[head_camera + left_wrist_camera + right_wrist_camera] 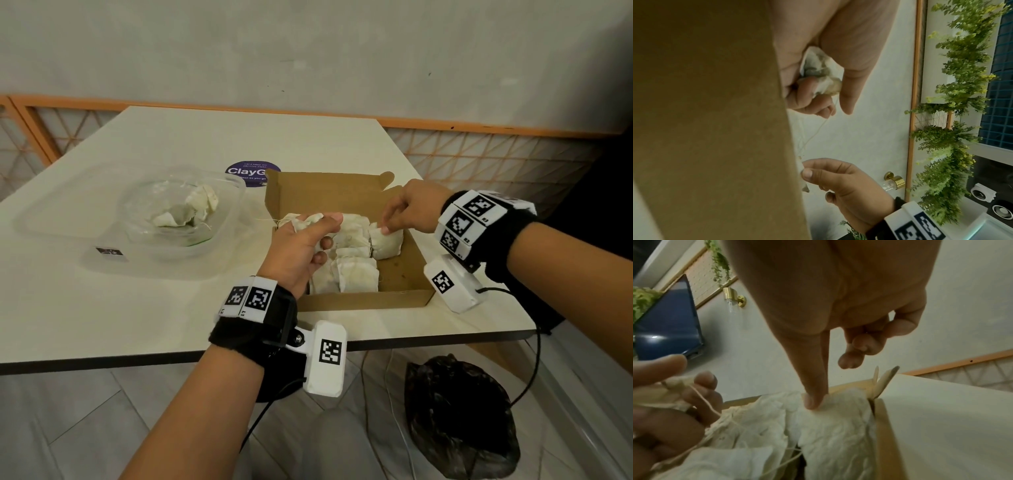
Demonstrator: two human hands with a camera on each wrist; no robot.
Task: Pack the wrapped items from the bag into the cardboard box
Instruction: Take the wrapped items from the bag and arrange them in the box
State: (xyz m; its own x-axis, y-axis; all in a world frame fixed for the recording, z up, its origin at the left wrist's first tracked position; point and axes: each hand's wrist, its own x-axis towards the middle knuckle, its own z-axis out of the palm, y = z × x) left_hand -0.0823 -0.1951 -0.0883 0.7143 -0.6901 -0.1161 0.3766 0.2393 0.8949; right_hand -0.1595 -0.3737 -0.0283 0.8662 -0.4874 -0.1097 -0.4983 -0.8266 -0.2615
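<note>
**Entry: one wrapped item in hand, over the box**

Head view. My left hand [301, 246] has its fingers and thumb curled round one crumpled wrapped item [306, 220], held just above the cardboard box [356, 298] at its 9 o'clock edge. My right hand [411, 207] reaches in from 3 o'clock, forefinger pressed onto a packed item [385, 241] at the 1 o'clock part of the box; its other fingers are loosely curled and hold nothing. Several more packets lie flat in the box, side by side. The clear bag [191, 219] sits on the table [137, 308] at 9 o'clock from the box, a few items still inside. A purple sticker shows beyond the box at 11 o'clock; a dark sack lies on the floor.

Left wrist view. The box wall [715, 113] fills the left half. My left fingers [807, 94] clench the packet [822, 73]; a thin string hangs down from it.

Right wrist view. My right forefinger tip [813, 400] dents the white wrapper [838, 426] beside the box's 3 o'clock wall. Whether it pins or merely steadies, I cannot tell.

Step in hand, as I judge it: placing, mid-task. Next move calls for lowering the held packet into a free gap at 9 o'clock, keeping its string clear of the neighbours.
</note>
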